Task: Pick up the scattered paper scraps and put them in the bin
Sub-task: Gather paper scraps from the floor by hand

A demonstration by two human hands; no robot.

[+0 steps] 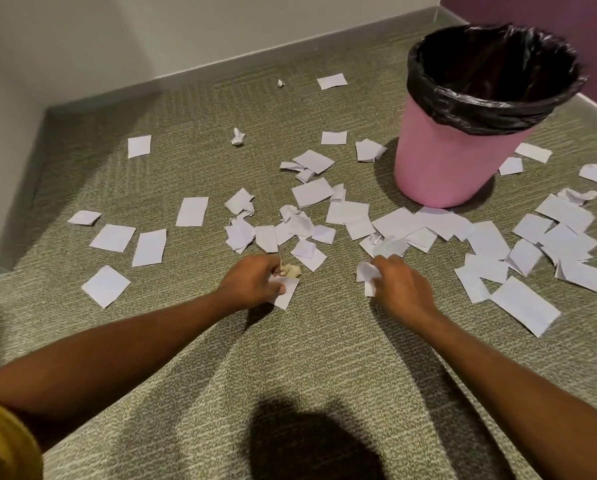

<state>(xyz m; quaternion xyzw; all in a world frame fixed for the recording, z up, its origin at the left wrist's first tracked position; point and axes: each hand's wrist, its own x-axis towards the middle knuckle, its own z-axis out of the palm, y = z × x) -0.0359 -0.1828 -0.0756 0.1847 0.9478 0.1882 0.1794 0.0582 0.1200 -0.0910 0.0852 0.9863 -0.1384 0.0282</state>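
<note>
We take this for an office-like room: grey-green carpet [290, 358] under our fingers [273, 269], a grey skirting board [220, 69] and white wall [151, 29] beyond them, a purple wall [532, 8] and lined bin [446, 161] to their right.

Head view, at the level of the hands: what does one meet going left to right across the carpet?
Lone flat scrap → left hand pinching a white scrap → right hand gripping crumpled paper → large flat scrap.
</note>
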